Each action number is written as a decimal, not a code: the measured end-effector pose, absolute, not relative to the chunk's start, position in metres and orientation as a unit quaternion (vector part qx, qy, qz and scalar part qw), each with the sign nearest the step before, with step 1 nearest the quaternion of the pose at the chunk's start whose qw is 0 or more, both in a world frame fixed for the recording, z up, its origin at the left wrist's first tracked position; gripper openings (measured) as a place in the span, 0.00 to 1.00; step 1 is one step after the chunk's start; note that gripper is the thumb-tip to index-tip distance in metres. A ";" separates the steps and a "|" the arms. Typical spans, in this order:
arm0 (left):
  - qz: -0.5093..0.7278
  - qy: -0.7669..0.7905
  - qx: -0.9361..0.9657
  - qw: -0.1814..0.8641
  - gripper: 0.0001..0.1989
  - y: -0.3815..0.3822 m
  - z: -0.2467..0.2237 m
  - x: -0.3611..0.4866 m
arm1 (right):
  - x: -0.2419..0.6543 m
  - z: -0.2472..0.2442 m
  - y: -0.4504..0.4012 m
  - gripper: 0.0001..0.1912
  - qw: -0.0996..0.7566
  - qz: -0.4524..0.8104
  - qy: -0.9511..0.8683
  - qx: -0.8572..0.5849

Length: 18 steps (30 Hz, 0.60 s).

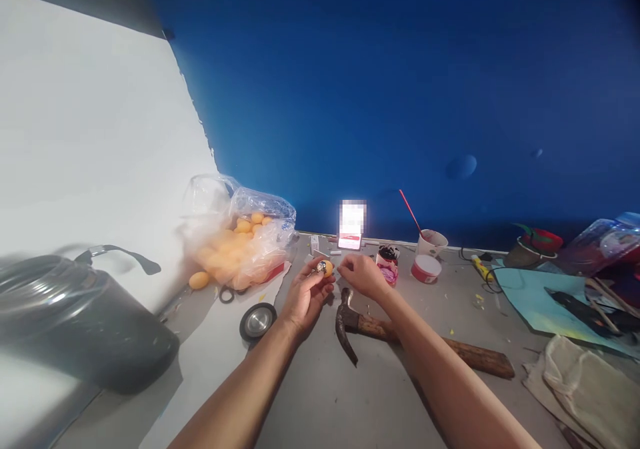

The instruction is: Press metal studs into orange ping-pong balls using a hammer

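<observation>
Orange ball [325, 267] pinched in left hand [306, 297].
Right hand [361, 275] closes fingertips just beside it (grip unclear); hammer [380, 329] beneath right wrist.

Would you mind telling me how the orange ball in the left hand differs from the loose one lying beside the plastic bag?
The held ball is pinched at the left hand's fingertips; the loose ball rests on the table. The held ball carries a dark and silvery patch; the loose ball looks plain. Both are small and orange.
</observation>
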<state>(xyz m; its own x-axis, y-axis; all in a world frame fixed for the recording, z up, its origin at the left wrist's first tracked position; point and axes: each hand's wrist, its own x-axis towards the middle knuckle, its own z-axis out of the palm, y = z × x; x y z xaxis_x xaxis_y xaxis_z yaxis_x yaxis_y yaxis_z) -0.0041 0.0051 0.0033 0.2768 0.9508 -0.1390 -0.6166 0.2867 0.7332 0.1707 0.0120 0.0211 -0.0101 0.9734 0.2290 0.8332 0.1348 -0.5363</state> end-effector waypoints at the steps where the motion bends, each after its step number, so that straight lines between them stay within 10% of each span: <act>1: 0.522 0.288 0.288 0.749 0.22 0.005 0.004 -0.004 | 0.172 0.024 0.010 0.08 0.263 0.125 -0.707 -0.645; 18: 0.508 0.343 0.444 0.654 0.18 -0.003 0.010 -0.003 | 0.175 0.016 -0.093 0.06 0.114 0.139 -0.744 -0.643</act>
